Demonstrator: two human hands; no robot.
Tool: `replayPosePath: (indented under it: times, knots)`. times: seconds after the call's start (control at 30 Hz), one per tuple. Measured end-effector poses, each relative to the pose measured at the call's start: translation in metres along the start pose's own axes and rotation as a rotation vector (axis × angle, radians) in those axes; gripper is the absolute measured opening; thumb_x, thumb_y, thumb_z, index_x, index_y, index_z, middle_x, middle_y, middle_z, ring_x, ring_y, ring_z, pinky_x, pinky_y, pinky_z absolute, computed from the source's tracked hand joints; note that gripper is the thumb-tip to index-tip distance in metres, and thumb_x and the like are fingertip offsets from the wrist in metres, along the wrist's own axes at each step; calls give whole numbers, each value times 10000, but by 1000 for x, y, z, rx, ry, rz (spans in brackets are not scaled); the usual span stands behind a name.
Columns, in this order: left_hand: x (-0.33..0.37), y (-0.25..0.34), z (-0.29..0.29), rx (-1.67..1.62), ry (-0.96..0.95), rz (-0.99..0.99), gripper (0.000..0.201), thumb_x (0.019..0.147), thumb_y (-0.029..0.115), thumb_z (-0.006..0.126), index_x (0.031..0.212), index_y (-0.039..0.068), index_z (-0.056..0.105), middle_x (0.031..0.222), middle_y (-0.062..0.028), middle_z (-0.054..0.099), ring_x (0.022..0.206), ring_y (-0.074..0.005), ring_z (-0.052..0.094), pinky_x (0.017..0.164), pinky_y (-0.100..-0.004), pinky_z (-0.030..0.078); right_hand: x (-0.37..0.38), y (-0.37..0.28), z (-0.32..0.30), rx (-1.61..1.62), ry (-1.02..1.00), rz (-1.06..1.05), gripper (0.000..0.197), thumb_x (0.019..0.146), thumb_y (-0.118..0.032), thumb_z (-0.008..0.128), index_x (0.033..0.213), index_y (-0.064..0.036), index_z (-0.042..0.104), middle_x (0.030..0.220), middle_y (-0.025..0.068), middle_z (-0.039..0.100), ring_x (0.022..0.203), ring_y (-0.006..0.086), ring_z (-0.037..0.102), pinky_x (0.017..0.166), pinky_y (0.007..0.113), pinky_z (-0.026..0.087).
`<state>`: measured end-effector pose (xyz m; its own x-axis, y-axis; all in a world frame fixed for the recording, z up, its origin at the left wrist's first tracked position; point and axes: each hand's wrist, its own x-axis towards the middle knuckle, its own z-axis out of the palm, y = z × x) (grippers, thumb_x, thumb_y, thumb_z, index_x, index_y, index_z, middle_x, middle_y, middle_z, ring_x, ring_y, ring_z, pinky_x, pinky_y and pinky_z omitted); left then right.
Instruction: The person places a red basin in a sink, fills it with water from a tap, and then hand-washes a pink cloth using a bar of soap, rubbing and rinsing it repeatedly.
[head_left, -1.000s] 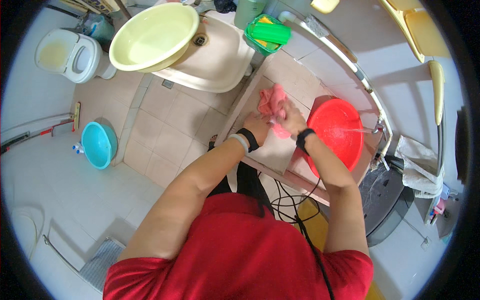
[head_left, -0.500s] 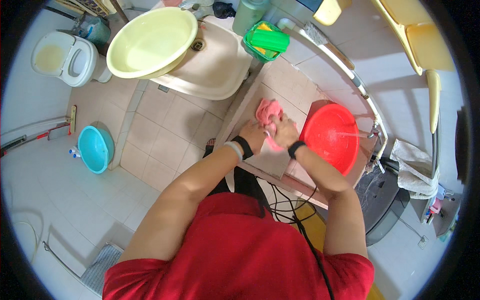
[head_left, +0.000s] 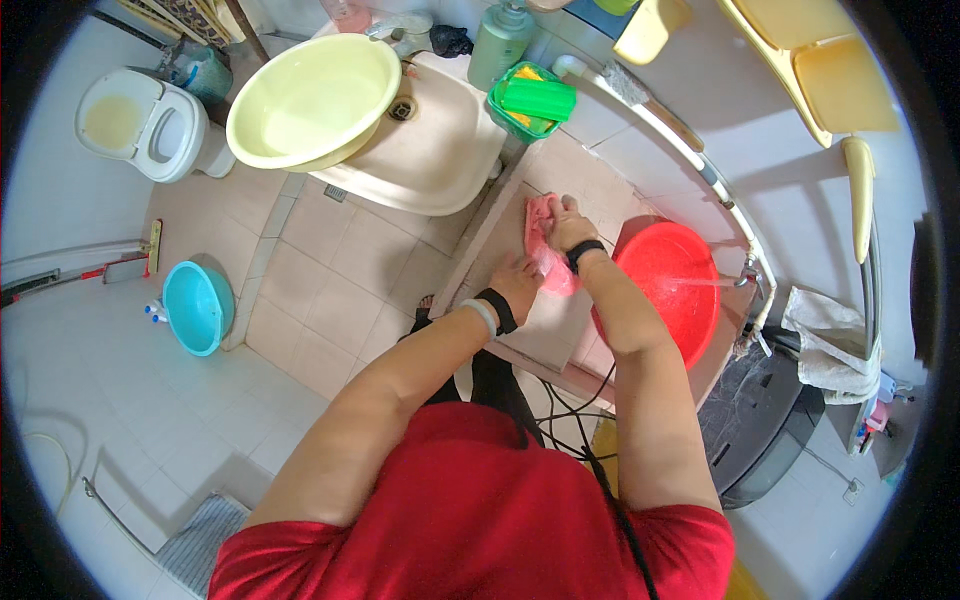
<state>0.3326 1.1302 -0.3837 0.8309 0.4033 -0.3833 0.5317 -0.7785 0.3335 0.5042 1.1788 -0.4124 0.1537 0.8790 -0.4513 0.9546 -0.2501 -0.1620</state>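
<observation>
Cloth [head_left: 545,245]: pink, lying on the tiled ledge [head_left: 600,190], just beside my red basin [head_left: 665,285].
Left hand [head_left: 520,285]: I clutch the cloth's near end.
Right hand [head_left: 568,225]: closed on its far end.
Red basin: water streaming in.
Yellow basin [head_left: 312,100]: on the sink [head_left: 440,150], holding shallow water.
Green basket [head_left: 530,100]: holds a green box.

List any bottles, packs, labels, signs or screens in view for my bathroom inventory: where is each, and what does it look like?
Pale green plastic pump bottle: upright at the back of the washbasin, rounded, with a pump top.
Small dark pouch-like thing: beside the bottle; too small to identify.
Green plastic basket: on the ledge right of the basin, holding a green block and something yellow.
No signs or screens visible; any labels are too small to tell.
</observation>
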Motion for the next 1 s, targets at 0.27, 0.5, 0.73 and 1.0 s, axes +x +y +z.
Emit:
replayPosePath:
  times: [0.27, 0.5, 0.73, 1.0]
  knots:
    - [-10, 13, 24, -73, 221, 96, 523, 733, 113, 524, 1220, -57, 440, 1244, -223, 448, 1223, -330, 374, 1042, -450, 270, -92, 10, 23, -240, 233, -383, 334, 813, -248, 520, 1122, -121, 530, 1040, 208, 544, 892, 382, 565, 751, 435, 484]
    - [-1, 6, 16, -54, 42, 156, 405, 690, 122, 569, 1064, -32, 549, 1192, -208, 482, 1117, -332, 476, 992, -440, 326, 40, 49, 32, 43, -266, -126, 316, 814, -228, 438, 948, -35, 649, 1007, 246, 613, 970, 314, 604, 851, 412, 468]
    - [-4, -1, 38, -154, 214, 42, 464, 745, 104, 551, 1196, 17, 484, 1303, -173, 429, 1192, -316, 437, 1009, -466, 300, -17, -5, -5, -210, 1, -188, 436, 841, -270, 474, 1247, -110, 462, 1333, 180, 390, 1022, 342, 556, 850, 406, 470]
    - [-12, 2, 5, -157, 42, 46, 501, 750, 107, 543, 1245, 81, 473, 1368, -77, 395, 1250, -236, 388, 1033, -518, 252, -83, 7, 33, -151, 362, -331, 343, 799, -247, 529, 1097, -77, 530, 1183, 177, 465, 988, 366, 517, 812, 458, 464]
